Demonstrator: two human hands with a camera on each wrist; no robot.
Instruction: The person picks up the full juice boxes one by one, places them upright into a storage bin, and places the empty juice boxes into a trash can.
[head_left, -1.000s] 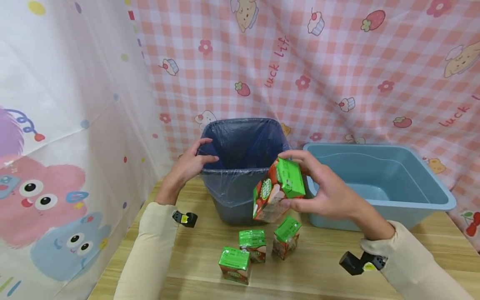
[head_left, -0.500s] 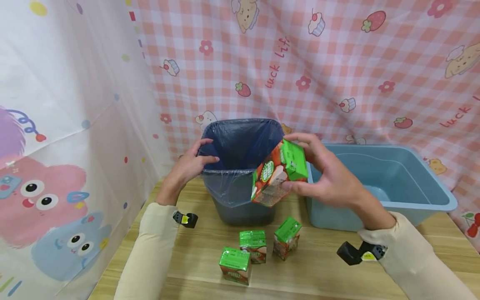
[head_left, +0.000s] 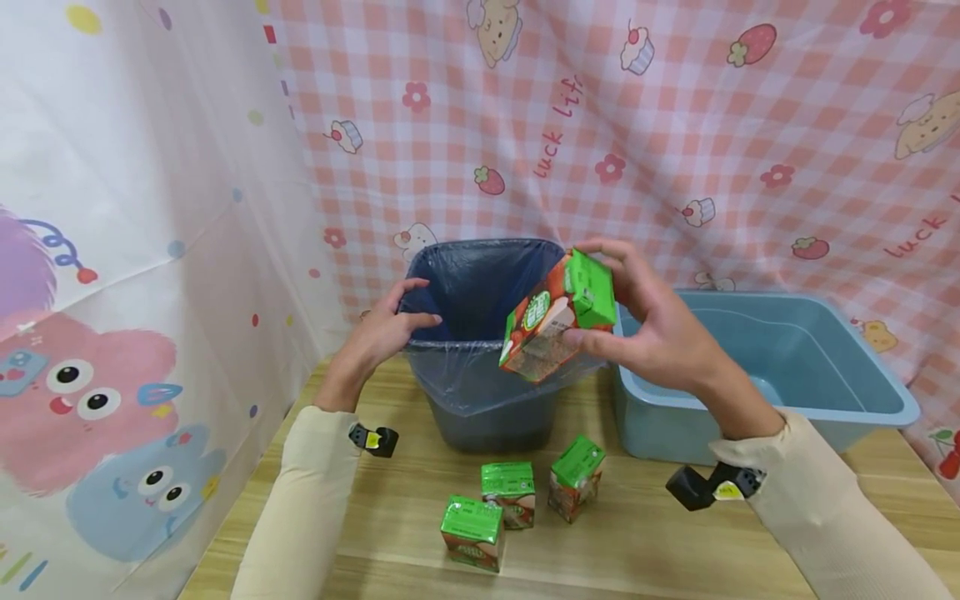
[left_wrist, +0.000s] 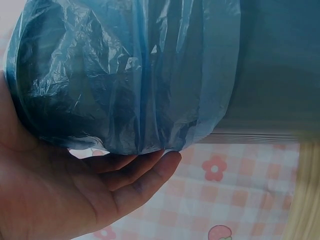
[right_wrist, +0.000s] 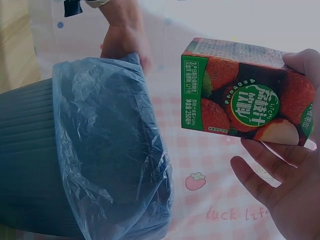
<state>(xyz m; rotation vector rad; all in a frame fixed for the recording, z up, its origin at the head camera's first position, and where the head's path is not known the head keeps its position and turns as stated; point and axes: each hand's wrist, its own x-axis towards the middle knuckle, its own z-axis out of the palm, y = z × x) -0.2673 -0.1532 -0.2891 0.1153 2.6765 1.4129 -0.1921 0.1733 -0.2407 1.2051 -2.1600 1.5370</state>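
My left hand (head_left: 378,329) holds the near-left rim of a dark trash bin (head_left: 495,429), its thumb over the edge. In the left wrist view its fingers (left_wrist: 145,185) lie along the outside of the bin's translucent blue liner bag (left_wrist: 125,75). My right hand (head_left: 663,333) grips a red and green lychee juice box (right_wrist: 242,95) between thumb and fingers, tilted in the air at the bin's right front rim. On the table below stand three like juice boxes, one in front (head_left: 472,533), one behind it (head_left: 508,496) and one to the right (head_left: 576,479).
A light blue plastic tub (head_left: 667,429) stands right of the bin, behind my right forearm. Under everything is a wood-grain table (head_left: 405,533). A pink checked curtain (head_left: 450,125) hangs behind, and a white printed one (head_left: 187,275) at the left.
My right hand has raised the juice box and tilted it further, from in front of the bin up to its rim height. My left hand has stayed on the rim.
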